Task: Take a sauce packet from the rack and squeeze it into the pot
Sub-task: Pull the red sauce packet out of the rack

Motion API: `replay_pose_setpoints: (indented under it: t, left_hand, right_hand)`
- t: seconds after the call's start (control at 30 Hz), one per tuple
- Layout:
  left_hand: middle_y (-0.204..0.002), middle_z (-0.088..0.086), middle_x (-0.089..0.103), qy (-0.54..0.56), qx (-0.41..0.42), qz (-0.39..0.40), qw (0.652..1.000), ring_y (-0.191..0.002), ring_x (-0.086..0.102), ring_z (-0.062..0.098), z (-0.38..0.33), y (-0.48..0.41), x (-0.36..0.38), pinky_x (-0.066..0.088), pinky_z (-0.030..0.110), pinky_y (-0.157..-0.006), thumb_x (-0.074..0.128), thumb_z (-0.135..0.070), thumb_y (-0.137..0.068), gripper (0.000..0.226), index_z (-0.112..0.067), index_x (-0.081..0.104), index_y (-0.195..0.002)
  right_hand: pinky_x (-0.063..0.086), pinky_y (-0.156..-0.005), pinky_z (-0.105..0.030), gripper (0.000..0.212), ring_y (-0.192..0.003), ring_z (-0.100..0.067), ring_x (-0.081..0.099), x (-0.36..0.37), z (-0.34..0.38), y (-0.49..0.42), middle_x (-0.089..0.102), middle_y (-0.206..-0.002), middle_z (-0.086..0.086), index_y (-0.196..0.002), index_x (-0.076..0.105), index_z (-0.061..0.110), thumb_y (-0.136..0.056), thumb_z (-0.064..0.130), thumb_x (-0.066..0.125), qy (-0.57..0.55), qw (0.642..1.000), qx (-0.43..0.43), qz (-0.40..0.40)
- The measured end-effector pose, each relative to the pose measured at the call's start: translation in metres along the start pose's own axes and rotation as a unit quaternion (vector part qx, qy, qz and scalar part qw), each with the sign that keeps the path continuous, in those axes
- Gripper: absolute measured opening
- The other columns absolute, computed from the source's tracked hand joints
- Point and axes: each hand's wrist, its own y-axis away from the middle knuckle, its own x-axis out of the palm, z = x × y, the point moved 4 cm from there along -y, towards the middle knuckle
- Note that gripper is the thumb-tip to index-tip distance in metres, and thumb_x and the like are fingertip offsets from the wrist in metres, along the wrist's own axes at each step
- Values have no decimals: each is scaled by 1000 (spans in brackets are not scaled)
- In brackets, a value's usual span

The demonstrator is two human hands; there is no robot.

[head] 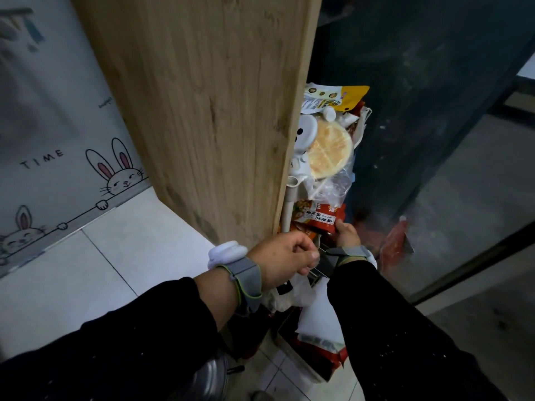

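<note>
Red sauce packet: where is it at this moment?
Head view, right of centre: the red packet sits in the rack beside the wooden panel, below the bagged flatbread, with the right hand gripping its lower edge.

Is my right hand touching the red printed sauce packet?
Touching: the head view shows the right hand gripping the red printed sauce packet by its corner.

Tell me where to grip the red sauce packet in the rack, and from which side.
Probably best to pinch the red sauce packet by its near lower edge, where the right hand meets it, coming from the open right front. The wooden panel walls off the left, and the bagged flatbread overlaps its far end.
</note>
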Motion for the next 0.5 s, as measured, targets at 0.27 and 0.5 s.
replay_pose_setpoints:
  t: [0.27,0.5]
  left_hand:
    - [-77,-2,62,15,4,-5,1000,-66,57,7,-4,-1,2,42,6,-54,53,-14,-90,7,-11,58,-94]
    - [-86,8,64,-16,9,-17,1000,-75,60,18,-8,-2,2,51,32,-79,54,-15,-89,9,-19,56,-81]
  right_hand:
    - [45,-65,-22,30,-65,-18,50,24,12,16,54,-70,-7,-65,46,15,-95,18,50,20,998,-33,44]
    - [46,-55,-20,16,-59,-10,55,56,16,32,55,-70,-1,-83,55,12,-96,15,46,-42,996,-6,81]
